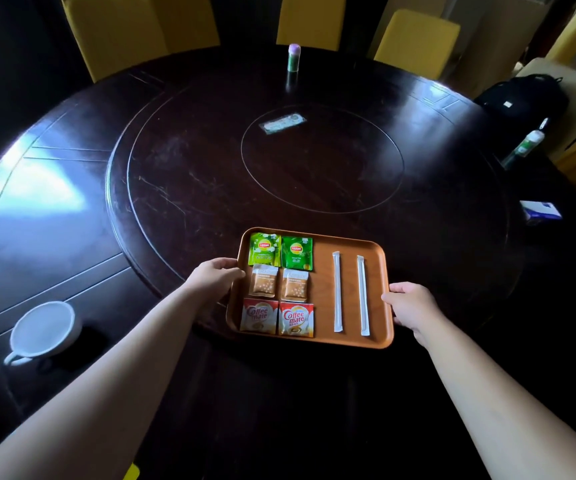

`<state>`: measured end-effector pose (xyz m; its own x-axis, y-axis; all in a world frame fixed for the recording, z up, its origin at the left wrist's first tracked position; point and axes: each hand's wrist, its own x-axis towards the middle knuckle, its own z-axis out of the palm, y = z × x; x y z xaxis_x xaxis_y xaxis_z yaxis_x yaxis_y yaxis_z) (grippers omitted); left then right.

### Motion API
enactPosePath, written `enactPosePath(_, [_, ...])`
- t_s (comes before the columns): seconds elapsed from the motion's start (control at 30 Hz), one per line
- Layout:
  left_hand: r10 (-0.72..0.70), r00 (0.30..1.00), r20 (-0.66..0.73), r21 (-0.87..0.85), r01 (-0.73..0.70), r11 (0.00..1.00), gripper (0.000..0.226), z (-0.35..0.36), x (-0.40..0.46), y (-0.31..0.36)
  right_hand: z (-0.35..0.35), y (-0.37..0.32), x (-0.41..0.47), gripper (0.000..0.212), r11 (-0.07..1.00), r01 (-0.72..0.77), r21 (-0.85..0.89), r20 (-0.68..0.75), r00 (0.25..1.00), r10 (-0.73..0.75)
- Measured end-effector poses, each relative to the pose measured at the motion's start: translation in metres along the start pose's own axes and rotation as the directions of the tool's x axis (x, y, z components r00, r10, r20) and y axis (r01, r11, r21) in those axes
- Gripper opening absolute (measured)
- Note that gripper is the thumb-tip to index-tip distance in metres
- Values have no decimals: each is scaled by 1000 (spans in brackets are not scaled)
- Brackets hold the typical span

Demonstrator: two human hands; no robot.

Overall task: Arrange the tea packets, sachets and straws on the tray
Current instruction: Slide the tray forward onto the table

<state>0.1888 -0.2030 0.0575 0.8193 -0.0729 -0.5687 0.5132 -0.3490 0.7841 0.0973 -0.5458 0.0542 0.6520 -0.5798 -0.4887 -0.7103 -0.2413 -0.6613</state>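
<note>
With 2 tea packets (pixel 280 251), 4 sachets (pixel 277 300) and 2 straws (pixel 350 292) lined up, my left hand (pixel 214 275) and right hand (pixel 412 304) have their fingers closed on the tray (pixel 321 261) edges, so I judge only a level lift or nudge along the bench (pixel 175 188) remains.

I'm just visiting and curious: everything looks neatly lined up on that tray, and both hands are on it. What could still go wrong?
If the tray is lifted or tilted, the loose packets could slide out of their rows, and the two wrapped straws might roll together. The left hand has its thumb over the rim near a brown sachet, so it could nudge it. The right hand grips only the edge; an uneven lift may tip things.
</note>
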Motion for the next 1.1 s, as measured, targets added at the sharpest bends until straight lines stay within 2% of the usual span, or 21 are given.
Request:
enactPosePath(0.2, [-33, 998, 49, 1, 33, 999, 54, 2, 53, -3, 1, -13, 28, 36, 1000, -3, 2, -2, 1000, 3])
enactPosePath(0.27, [-39, 998, 43, 4, 39, 999, 49, 6, 49, 9, 3, -15, 33, 36, 1000, 0, -3, -1, 1000, 0])
enactPosePath(0.4, [-24, 999, 26, 25, 24, 999, 23, 10, 52, 15, 8, -15, 39, 40, 1000, -15, -4, 11, 1000, 15])
enactPosePath(0.67, [22, 1000, -13, 40, -21, 999, 27, 13, 53, 6, 10, -12, 31, 46, 1000, 9, -15, -12, 1000, -9])
enactPosePath(0.97, [34, 998, 48, 105, -39, 994, 23, -7, 26, -19, 15, -14, 7, 55, 981, 25, -193, -11, 1000, -28])
enactPosePath(1.1, [68, 997, 28, 131, -71, 989, 14, -39, -5, -42, 26, -15, -17, 49, 922, 90, -377, -48, 992, -117])
